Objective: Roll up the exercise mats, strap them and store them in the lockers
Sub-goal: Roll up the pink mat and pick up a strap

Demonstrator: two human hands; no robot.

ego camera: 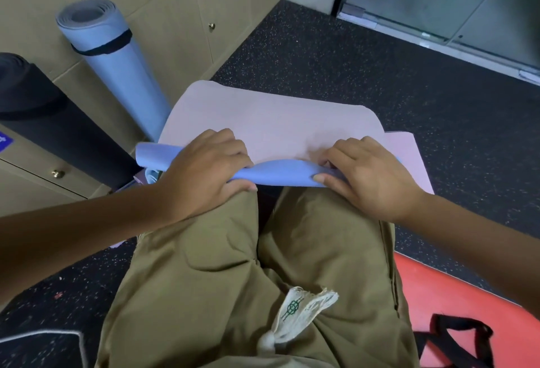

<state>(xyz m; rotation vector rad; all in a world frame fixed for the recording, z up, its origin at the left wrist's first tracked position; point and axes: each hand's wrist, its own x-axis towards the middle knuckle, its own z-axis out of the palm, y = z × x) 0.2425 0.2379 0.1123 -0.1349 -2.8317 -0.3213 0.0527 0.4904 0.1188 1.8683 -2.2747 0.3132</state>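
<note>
we're kneeling on the dark speckled floor w/ a pink-and-blue mat in front of our knees, near edge curled up into the first turn of a roll so the blue underside shows. left hand sits over the left part of that curl, fingers bent over the top and thumb tucked under the near side, so it's gripping the roll. right hand does the same on the right part, fingertips dug into the fold, thumb along the blue edge, also gripping. the rest of the mat lies flat, pink side up, running away from us twd the lockers.

progress, as far as we can judge: 2 mats look finished on the rolling side. a light blue rolled mat stands on end leaning on the lockers, black strap round its upper part. a black rolled mat leans just left of it; a dark band seems to cross it but we can't tell for sure. neither is inside a locker, and every door in view is closed.

so this mat is barely begun, most of its length not yet rolled. left to do: finish rolling, strap it, then store all 3. a red mat lies flat at our right w/ a black strap loop on it, so prob. that one needs rolling too.
</note>
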